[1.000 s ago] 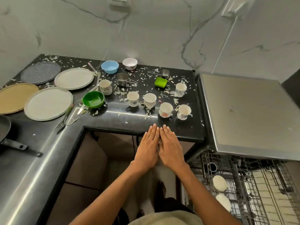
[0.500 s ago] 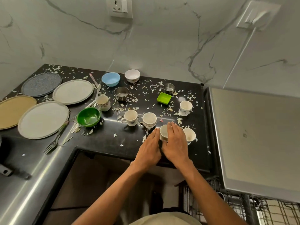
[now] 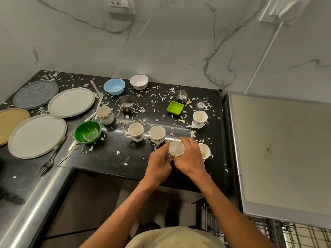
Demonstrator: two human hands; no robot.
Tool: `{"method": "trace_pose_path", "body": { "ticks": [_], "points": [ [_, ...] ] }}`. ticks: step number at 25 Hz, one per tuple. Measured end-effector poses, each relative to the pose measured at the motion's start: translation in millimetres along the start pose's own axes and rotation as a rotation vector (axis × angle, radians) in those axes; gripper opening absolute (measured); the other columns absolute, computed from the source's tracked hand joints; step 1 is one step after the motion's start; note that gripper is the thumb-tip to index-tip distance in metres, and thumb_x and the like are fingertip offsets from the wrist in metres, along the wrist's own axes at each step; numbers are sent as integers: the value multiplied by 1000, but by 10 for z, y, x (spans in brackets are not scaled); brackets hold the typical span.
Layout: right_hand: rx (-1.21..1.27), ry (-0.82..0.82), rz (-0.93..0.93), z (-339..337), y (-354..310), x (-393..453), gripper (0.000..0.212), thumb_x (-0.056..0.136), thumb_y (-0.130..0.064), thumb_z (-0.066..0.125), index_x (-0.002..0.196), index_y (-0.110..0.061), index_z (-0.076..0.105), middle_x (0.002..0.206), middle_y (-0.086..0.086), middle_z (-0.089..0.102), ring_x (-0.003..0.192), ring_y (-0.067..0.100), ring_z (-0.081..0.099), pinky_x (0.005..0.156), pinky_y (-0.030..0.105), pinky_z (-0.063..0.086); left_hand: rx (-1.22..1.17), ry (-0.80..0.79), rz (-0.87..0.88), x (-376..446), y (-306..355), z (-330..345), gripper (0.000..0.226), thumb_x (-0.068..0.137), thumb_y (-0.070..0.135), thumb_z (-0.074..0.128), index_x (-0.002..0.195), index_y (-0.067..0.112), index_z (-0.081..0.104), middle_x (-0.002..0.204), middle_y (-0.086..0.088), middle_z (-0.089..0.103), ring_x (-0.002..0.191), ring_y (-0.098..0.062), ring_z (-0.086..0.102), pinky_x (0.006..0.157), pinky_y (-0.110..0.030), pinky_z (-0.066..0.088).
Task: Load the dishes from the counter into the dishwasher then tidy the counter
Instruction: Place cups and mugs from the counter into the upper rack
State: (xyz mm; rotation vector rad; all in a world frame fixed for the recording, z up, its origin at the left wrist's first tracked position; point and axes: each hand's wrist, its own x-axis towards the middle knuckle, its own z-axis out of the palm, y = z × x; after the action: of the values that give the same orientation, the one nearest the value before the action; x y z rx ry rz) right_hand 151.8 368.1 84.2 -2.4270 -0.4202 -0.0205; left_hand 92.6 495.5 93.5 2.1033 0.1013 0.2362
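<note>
Both my hands wrap one white cup (image 3: pixel 176 148) near the front of the black counter (image 3: pixel 111 156); my left hand (image 3: pixel 158 162) holds its left side and my right hand (image 3: pixel 190 159) its right. Another white cup (image 3: pixel 205 150) stands just right of my right hand. More white cups stand behind: one (image 3: pixel 157 134), one (image 3: pixel 136 131), one (image 3: pixel 199 119) and a floral one (image 3: pixel 104 114). The dishwasher rack (image 3: pixel 268 230) shows at the bottom right.
Several plates (image 3: pixel 36 136) lie at the left with a fork (image 3: pixel 51 159). A green bowl (image 3: pixel 87 131), blue bowl (image 3: pixel 114 86), white bowl (image 3: pixel 139 81), green square dish (image 3: pixel 175 107) and two steel measuring cups (image 3: pixel 126 103) stand among scattered scraps. The steel dishwasher top (image 3: pixel 279 149) lies right.
My hands moved forward from the counter's front edge onto the counter and closed around the white cup. My view has tilted up toward the wall.
</note>
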Motion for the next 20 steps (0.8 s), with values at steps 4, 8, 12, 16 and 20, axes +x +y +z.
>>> {"method": "trace_pose_path", "body": {
  "ticks": [4, 8, 12, 16, 20],
  "points": [
    [172, 107, 53, -130, -32, -202, 68, 63, -40, 85, 122, -16, 59, 110, 0, 65, 102, 18, 62, 91, 38, 53, -189, 29, -108, -143, -17, -44, 67, 69, -5, 67, 130, 24, 61, 112, 24, 69, 110, 1, 64, 100, -30, 52],
    [350, 192, 176, -292, -190, -590, 64, 55, -40, 95, 104, -23, 57, 94, -12, 66, 85, 2, 66, 75, 26, 58, -306, -22, -168, -399, -9, -139, 58, 73, 1, 79, 128, 12, 64, 115, 0, 73, 109, -14, 69, 97, -40, 55],
    [436, 275, 326, -337, -287, -1137, 55, 55, -41, 96, 90, -22, 57, 82, -9, 69, 75, 3, 68, 70, 27, 58, -404, -151, -201, -781, 159, -201, 46, 75, 3, 83, 117, 18, 69, 105, 4, 76, 102, -12, 71, 91, -32, 57],
    [504, 371, 441, -321, -284, -1825, 47, 59, -33, 97, 88, -18, 62, 83, -6, 72, 76, 7, 69, 71, 31, 59, -389, -241, -261, -1253, 219, -74, 43, 74, 12, 86, 114, 20, 72, 102, 8, 76, 99, -6, 71, 91, -29, 56],
    [536, 383, 478, -319, -193, -2566, 41, 71, -27, 90, 98, -23, 60, 100, -5, 72, 93, 9, 71, 82, 38, 60, -447, -303, -368, -1761, 314, 166, 36, 77, 14, 83, 112, 18, 74, 99, 8, 77, 95, -4, 71, 90, -29, 57]
  ]
}}
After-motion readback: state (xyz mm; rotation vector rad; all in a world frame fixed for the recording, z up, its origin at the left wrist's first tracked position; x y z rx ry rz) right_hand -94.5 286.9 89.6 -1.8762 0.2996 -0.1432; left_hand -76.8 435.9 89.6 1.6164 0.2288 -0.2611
